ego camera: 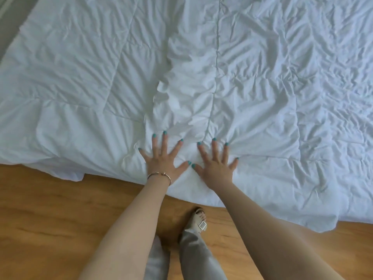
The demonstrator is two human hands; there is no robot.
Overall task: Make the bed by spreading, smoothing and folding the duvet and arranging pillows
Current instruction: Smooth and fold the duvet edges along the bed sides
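Our left hand (163,160) and right hand (217,163) press flat, fingers spread, on the duvet (252,87): soft, light, crumples easily; we'd grip its near edge.

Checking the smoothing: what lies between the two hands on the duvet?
Head view: only bare, wrinkled duvet. The left hand and right hand press flat side by side, thumbs nearly meeting, with a puckered seam running up from the gap.

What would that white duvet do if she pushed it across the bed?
The duvet would probably bunch rather than slide: creases already fan out from both flat hands, left hand and right hand. It looks soft, floppy and fairly light, drooping over the edge.
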